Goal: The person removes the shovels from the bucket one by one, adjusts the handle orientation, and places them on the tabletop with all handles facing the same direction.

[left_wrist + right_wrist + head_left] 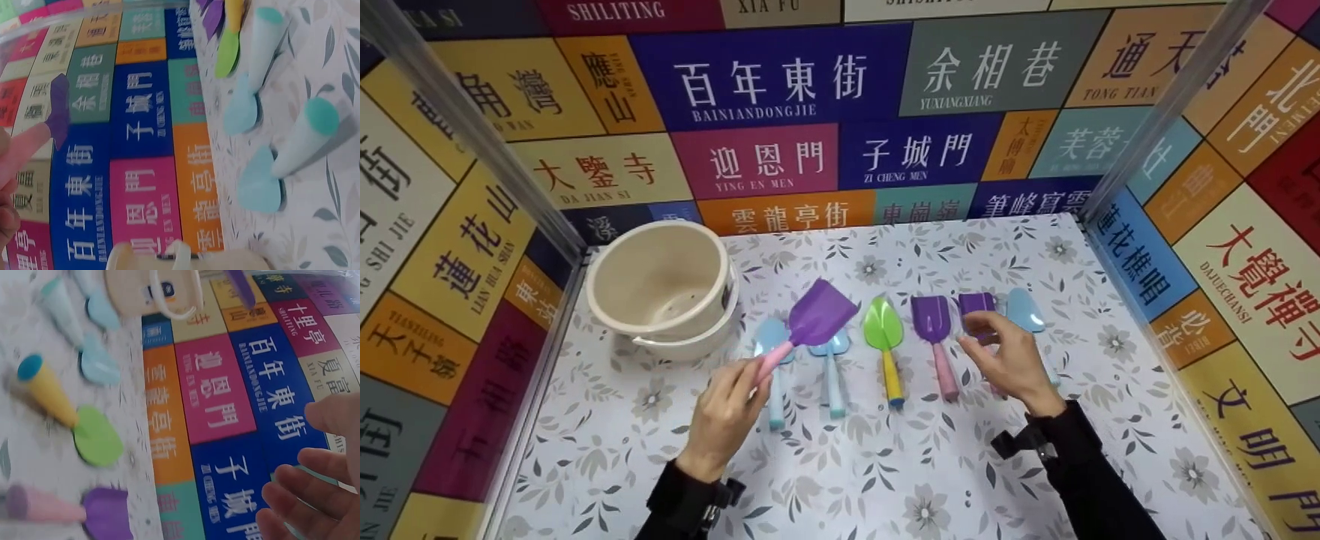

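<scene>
My left hand (726, 420) grips the pink handle of a purple toy shovel (823, 311), raised above the table with its blade pointing away. Below it lie two light blue shovels (834, 382), partly covered by the purple blade in the head view. A green trowel (883, 322) with a yellow handle is in the middle, beside a purple shovel (931, 319) with a pink handle. Over a second purple shovel (975, 304) hovers my right hand (1014, 364), fingers loosely bent, nothing held; it hides most of that handle. Another light blue shovel (1024, 309) lies at the right end.
A cream bucket (660, 274) with a handle stands at the back left. The table (810, 487) has a white leaf-and-flower cover. Panels with printed Chinese signs (769, 75) enclose it at the back and both sides, with clear strips along the corners.
</scene>
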Demonstrator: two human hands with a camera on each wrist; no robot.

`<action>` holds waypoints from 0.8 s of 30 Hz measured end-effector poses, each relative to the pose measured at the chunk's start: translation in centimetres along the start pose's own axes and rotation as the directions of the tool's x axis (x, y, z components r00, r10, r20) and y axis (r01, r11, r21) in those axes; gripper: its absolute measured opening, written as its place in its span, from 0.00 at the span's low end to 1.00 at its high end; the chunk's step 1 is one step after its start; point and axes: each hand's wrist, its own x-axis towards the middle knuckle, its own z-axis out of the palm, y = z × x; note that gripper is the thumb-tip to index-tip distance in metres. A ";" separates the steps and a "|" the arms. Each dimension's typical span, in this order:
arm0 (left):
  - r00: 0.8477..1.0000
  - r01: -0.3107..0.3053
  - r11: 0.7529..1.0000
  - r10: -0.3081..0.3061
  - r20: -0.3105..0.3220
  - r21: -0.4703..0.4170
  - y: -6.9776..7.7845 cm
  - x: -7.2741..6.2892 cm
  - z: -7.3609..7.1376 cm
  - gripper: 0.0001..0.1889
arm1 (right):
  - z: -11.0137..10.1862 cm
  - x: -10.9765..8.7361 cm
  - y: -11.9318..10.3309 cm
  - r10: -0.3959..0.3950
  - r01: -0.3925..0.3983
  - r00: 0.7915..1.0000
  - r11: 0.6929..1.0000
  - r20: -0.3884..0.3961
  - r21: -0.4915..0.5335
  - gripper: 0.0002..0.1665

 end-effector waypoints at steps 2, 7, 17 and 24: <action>0.999 -0.045 0.999 0.045 0.020 0.004 0.7 0.1 0.7 0.15 | 0.5 0.6 -0.6 0.094 -0.095 0.995 0.994 0.025 0.060 0.17; 0.990 -0.139 0.990 0.139 0.024 -0.005 2.2 0.3 2.3 0.14 | 1.9 1.9 -2.0 0.281 -0.307 0.947 0.933 0.154 0.186 0.19; 0.962 -0.270 0.963 0.270 0.029 0.000 3.6 0.4 3.9 0.14 | 4.8 3.7 -3.2 0.420 -0.549 0.811 0.786 0.408 0.283 0.23; 0.958 -0.287 0.958 0.287 0.026 -0.009 3.9 0.4 4.1 0.14 | 5.8 4.3 -2.9 0.434 -0.618 0.759 0.716 0.486 0.326 0.21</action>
